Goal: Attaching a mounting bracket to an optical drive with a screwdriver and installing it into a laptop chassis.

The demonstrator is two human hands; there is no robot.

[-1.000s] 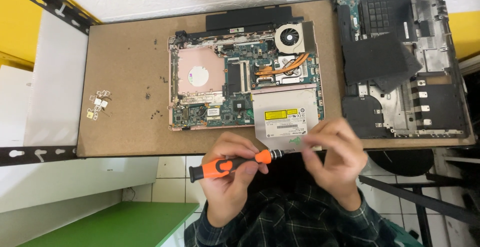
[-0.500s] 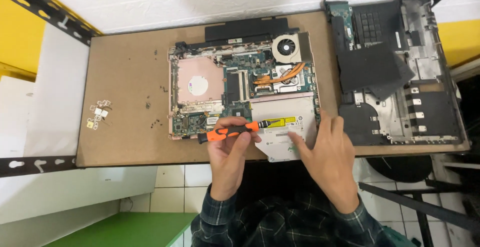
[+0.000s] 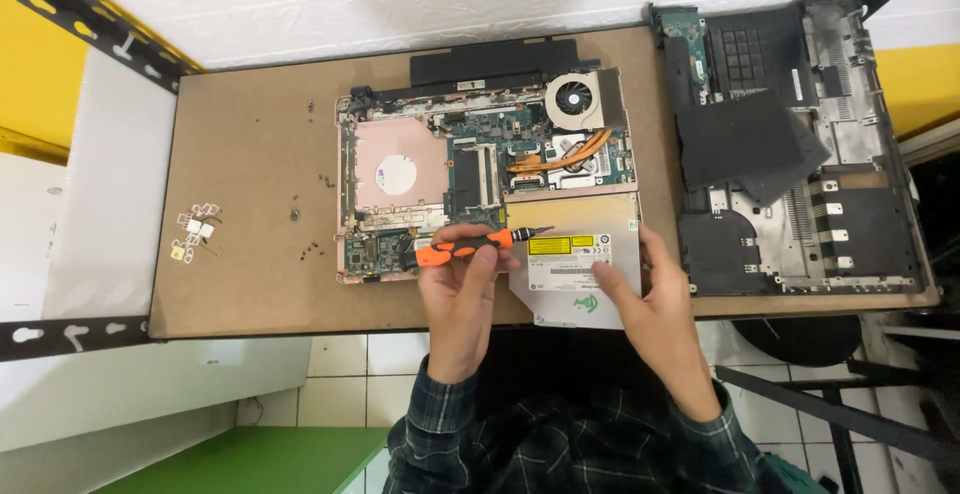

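My left hand (image 3: 462, 289) grips an orange and black screwdriver (image 3: 455, 249) lying nearly level, its tip pointing right at the top edge of a silver optical drive (image 3: 570, 254). My right hand (image 3: 645, 299) rests flat on the drive's right part, fingers on its label. The drive sits at the front right of an opened laptop base with its green circuit board (image 3: 480, 169), copper heat pipes (image 3: 555, 159) and a round fan (image 3: 573, 100).
A stripped laptop shell (image 3: 800, 154) with black covers lies at the right of the brown board (image 3: 250, 154). Small white parts (image 3: 195, 234) and several loose screws (image 3: 300, 229) lie at the left. A black battery bar (image 3: 495, 64) sits behind the laptop.
Both hands moved up from the table's front edge onto the laptop. The screwdriver went from my lap side to the drive's top edge, and my right hand settled on the drive.
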